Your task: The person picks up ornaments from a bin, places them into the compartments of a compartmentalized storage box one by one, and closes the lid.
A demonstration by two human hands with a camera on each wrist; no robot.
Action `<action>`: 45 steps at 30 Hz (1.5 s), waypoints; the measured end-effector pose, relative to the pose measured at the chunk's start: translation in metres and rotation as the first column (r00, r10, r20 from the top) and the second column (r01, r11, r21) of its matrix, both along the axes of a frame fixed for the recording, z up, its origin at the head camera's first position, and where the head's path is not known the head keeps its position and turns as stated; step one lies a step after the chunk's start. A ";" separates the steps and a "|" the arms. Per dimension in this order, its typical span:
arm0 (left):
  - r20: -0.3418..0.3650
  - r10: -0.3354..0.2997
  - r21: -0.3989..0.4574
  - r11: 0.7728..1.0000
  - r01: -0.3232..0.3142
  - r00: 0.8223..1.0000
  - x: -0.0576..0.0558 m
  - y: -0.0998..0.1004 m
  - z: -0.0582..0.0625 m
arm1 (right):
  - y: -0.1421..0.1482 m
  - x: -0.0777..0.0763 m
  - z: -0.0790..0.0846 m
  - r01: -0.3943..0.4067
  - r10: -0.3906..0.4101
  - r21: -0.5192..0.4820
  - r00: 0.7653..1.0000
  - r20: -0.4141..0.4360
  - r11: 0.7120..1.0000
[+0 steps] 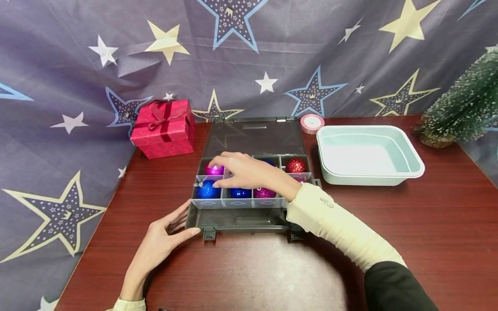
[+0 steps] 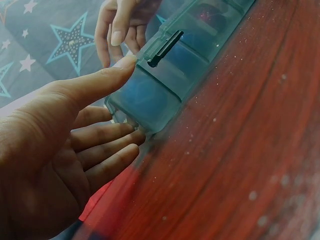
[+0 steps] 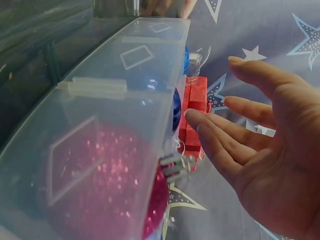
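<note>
A dark see-through plastic case [image 1: 243, 221] lies with its lid [image 1: 254, 139] swung back. Inside is a clear divided tray [image 1: 245, 203] of shiny ball ornaments. My left hand [image 1: 161, 239] is at the case's near left corner, thumb on the front edge by a latch [image 1: 209, 233], fingers fairly straight along the side. Over the tray's left part hovers my right hand [image 1: 249, 172]; its fingers hold nothing in the right wrist view. Below its fingertips are a magenta ball [image 1: 215, 169] and a glittery blue ball [image 1: 207, 190]. The hand hides some back compartments.
A red gift box [image 1: 163, 129] stands at the back left. Behind the case's right corner lies a pink ribbon roll [image 1: 312, 123], beside a pale green basin [image 1: 371, 179]. A small frosted tree [image 1: 463, 103] is at the far right. A starry cloth hangs behind the table.
</note>
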State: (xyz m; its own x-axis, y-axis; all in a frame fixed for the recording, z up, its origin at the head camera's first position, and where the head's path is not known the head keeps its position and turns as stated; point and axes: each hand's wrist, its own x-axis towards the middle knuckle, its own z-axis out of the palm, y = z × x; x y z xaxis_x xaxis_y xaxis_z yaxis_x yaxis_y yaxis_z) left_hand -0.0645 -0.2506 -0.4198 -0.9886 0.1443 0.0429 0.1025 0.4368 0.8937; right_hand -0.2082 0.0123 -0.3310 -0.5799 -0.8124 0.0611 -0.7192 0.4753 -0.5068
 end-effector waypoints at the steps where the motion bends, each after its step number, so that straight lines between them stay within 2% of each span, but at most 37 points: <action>1: -0.001 -0.001 0.003 1.000 0.001 1.000 0.000 0.000 0.000 | 0.002 0.000 0.000 0.000 0.000 -0.002 1.000 -0.004 1.000; 7: -0.003 -0.005 0.019 1.000 0.005 1.000 0.001 0.001 0.001 | 0.017 -0.002 0.001 0.013 -0.013 -0.048 1.000 -0.006 0.999; 16: 0.007 -0.002 0.017 1.000 0.002 1.000 0.000 0.003 0.000 | 0.059 -0.003 0.004 0.088 -0.086 -0.123 0.996 0.023 0.988; 22: 0.014 0.000 0.010 1.000 0.000 1.000 -0.001 0.002 0.000 | 0.096 -0.007 0.003 0.205 -0.197 -0.209 0.979 0.059 0.956; 26: 0.018 -0.003 0.013 1.000 0.003 1.000 -0.001 0.002 0.000 | 0.120 -0.012 0.003 0.336 -0.321 -0.240 0.942 0.100 0.911; 32: 0.031 -0.028 0.011 1.000 0.028 0.999 -0.002 0.001 0.004 | 0.145 -0.022 -0.001 0.524 -0.484 -0.251 0.850 0.205 0.814; 36: 0.050 -0.039 -0.026 0.999 0.040 0.998 -0.005 -0.002 0.010 | 0.152 -0.027 -0.002 0.599 -0.554 -0.246 0.799 0.232 0.762; 41: -0.004 -0.042 -0.110 0.993 0.041 0.999 -0.017 -0.004 0.019 | 0.154 -0.033 0.000 0.664 -0.618 -0.216 0.746 0.246 0.716; 45: -0.073 -0.015 -0.211 0.977 -0.001 0.997 -0.034 -0.007 0.032 | 0.151 -0.036 0.002 0.711 -0.652 -0.177 0.698 0.297 0.681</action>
